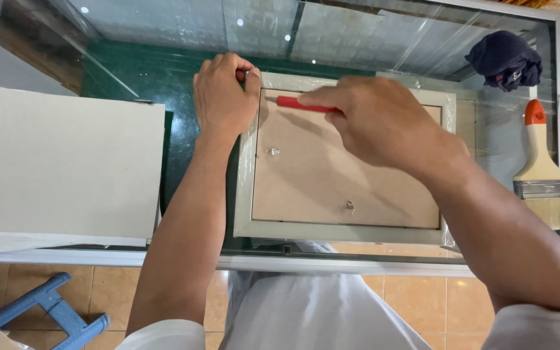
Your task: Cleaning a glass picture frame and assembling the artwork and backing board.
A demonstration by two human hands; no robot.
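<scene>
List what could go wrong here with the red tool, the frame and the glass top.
The red-handled tool in the right hand works close to the left hand at the picture frame corner; a slip might cut fingers. The frame lies on a glass tabletop; hard pressing could scratch or stress it.

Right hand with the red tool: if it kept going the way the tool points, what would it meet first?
The right hand aims the red tool leftward along the picture frame; it would probably meet the left hand at the frame's top left corner first.
</scene>
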